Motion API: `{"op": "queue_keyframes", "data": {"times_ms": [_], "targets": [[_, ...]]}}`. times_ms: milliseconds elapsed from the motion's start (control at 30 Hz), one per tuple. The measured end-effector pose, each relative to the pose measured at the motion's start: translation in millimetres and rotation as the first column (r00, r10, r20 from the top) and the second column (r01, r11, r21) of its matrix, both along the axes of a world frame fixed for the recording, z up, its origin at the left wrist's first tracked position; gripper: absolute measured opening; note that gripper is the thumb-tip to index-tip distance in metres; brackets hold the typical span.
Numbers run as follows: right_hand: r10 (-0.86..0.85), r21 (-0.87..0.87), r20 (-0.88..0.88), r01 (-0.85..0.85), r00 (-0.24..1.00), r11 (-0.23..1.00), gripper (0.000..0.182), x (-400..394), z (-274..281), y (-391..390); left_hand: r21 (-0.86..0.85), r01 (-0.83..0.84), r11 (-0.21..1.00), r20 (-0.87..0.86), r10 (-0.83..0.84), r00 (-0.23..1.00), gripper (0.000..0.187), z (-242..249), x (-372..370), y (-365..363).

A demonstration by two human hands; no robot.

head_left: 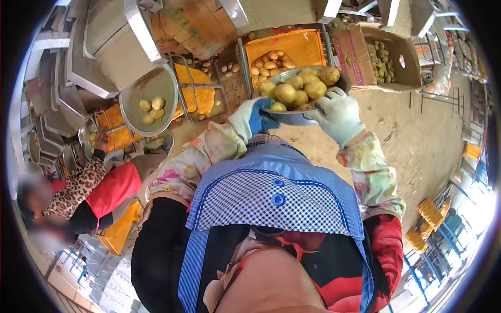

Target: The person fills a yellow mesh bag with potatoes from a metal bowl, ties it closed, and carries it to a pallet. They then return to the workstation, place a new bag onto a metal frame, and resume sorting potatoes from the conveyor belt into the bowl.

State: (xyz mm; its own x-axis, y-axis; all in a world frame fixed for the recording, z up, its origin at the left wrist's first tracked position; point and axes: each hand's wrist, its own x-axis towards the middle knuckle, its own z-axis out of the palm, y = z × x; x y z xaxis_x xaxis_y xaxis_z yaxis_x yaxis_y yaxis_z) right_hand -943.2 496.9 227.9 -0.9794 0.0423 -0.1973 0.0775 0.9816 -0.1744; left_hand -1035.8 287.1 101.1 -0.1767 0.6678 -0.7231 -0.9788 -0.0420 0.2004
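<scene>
A round metal basin [342, 82] heaped with potatoes [286, 93] is held up in front of my apron. My left hand [255, 118], in a white and blue glove, grips the near left side of the basin from underneath. At the near right rim, my right hand [338, 116] in a white glove has its fingers closed over the edge. Just beyond the basin, an orange mesh bag [300, 46] hangs open on a metal frame, with smaller potatoes [270, 63] lying in it.
A cardboard box [360, 57] with potatoes stands at the back right. On the left, another basin [130, 107] holds several potatoes, near metal chutes [86, 62]. A co-worker's hand [101, 140] reaches in from the left. Loose potatoes [229, 68] lie on the floor.
</scene>
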Motion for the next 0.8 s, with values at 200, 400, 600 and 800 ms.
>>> {"op": "queue_keyframes", "data": {"times_ms": [200, 400, 600, 800], "targets": [[0.075, 0.042, 0.189, -0.084, 0.979, 0.996, 0.038, -59, 23, -4, 0.048, -0.095, 0.994, 0.169, 0.086, 0.982, 0.047, -19, 2, -6], [0.009, -0.014, 0.26, -0.005, 0.965, 1.0, 0.037, -106, 50, -9, 0.048, -0.057, 0.997, 0.348, 0.036, 0.937, 0.053, 5, 0, -2], [-0.112, -0.19, 0.26, 0.164, 0.959, 0.968, 0.034, -97, 84, 13, 0.331, 0.052, 0.942, 0.131, -0.1, 0.986, 0.04, 21, 5, -6], [-0.215, -0.303, 0.131, 0.245, 0.968, 0.921, 0.03, -56, 94, 26, 0.122, 0.163, 0.979, 0.301, -0.193, 0.934, 0.039, 26, -9, 6]]}}
